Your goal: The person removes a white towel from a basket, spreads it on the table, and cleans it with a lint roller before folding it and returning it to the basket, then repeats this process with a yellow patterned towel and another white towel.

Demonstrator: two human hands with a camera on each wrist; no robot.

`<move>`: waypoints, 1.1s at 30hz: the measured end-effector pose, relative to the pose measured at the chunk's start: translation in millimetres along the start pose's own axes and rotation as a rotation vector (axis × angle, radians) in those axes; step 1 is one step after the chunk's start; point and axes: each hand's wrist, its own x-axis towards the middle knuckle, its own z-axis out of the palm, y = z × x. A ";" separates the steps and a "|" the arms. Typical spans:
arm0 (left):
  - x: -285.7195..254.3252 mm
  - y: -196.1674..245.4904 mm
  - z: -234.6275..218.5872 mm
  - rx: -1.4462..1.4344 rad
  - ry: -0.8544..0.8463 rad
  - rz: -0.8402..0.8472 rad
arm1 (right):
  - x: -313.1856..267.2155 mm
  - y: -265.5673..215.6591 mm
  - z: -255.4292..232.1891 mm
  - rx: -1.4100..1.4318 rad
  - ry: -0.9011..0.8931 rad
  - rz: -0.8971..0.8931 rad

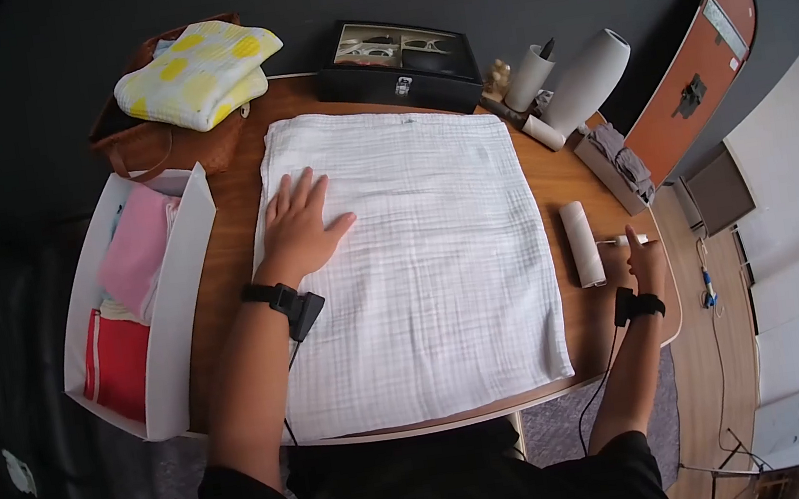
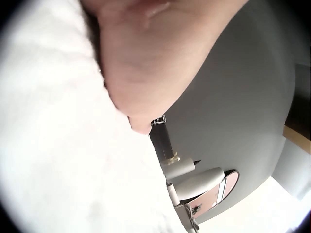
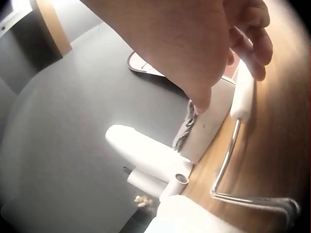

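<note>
A white crinkled cloth (image 1: 423, 277) lies spread flat over the middle of the wooden table. My left hand (image 1: 301, 230) rests on its left part, palm down with fingers spread. Right of the cloth lies a lint roller (image 1: 580, 241) with a white roll, joined by a bent metal rod to a white handle (image 3: 242, 97). My right hand (image 3: 209, 53) is at the handle's far end. In the right wrist view its bent fingers (image 3: 257, 63) overlap the handle, while the thumb stands out to the other side, apart from it.
On the left, a white box (image 1: 190, 307) holds pink and red folded cloths. Behind are a brown basket (image 1: 144, 152) with a yellow-dotted cloth (image 1: 200, 74), a black eyewear case (image 1: 400, 98), a white vase (image 1: 590, 83), a small box of grey cloth (image 1: 617, 175) and a leaning oval board (image 1: 701, 89).
</note>
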 end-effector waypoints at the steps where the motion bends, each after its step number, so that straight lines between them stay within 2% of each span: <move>1: 1.0 -2.0 2.5 -0.017 0.041 0.005 | -6.3 -7.4 -0.9 0.016 -0.079 0.059; 2: 2.2 -3.5 4.0 -0.033 0.083 0.011 | 10.6 15.6 23.7 -0.030 0.142 -0.141; 5: 8.2 -16.1 10.8 -0.151 0.249 0.100 | 17.8 9.7 25.5 0.243 -0.030 -0.065; 8: 11.5 -22.7 11.3 -0.311 0.331 0.148 | 52.6 27.5 49.6 0.335 0.060 -0.068; 9: 12.7 -23.6 14.5 -0.278 0.323 0.125 | 47.1 21.9 46.0 0.470 0.074 -0.065; 11: 16.5 -24.6 19.2 -0.211 0.314 0.078 | 19.4 -5.7 31.2 0.748 0.100 -0.063; 12: 16.7 -23.4 18.0 -0.207 0.328 0.071 | -0.9 -32.3 20.4 1.000 0.148 -0.013; 15: 13.8 -14.6 16.7 -0.185 0.329 0.047 | -42.9 -79.4 -14.7 1.501 -0.059 -0.060; 20: 24.0 -1.2 8.0 -0.099 0.253 -0.062 | -152.6 -195.1 -84.3 1.428 -0.030 -0.507; 21: 32.7 -1.3 7.8 -0.153 0.234 -0.080 | -166.0 -209.8 -90.2 1.427 -0.036 -0.583; 23: 52.4 -1.5 9.8 -0.259 0.197 -0.109 | -180.5 -235.2 -89.9 1.599 -0.148 -0.653; 24: 53.5 4.3 11.9 -0.401 0.312 -0.112 | -187.1 -248.9 -87.4 1.685 -0.202 -0.689; 26: 53.3 16.9 17.1 -0.687 0.544 -0.104 | -204.8 -278.4 -68.1 1.832 -0.363 -0.464; 28: 59.8 3.3 53.7 -1.066 0.510 -0.213 | -208.4 -296.9 -13.9 1.807 -0.473 -0.240; 29: 60.6 -3.6 65.3 -1.257 0.487 -0.270 | -211.4 -303.0 15.7 1.835 -0.615 -0.179; 31: 52.3 -7.9 57.2 -1.288 0.470 -0.244 | -209.3 -306.9 76.4 1.820 -0.886 0.186; 32: 49.0 -9.9 51.8 -1.337 0.466 -0.217 | -201.6 -305.1 110.8 1.752 -0.843 0.268; 33: 44.8 -12.6 46.6 -1.384 0.462 -0.193 | -183.1 -298.2 155.7 1.702 -0.712 0.240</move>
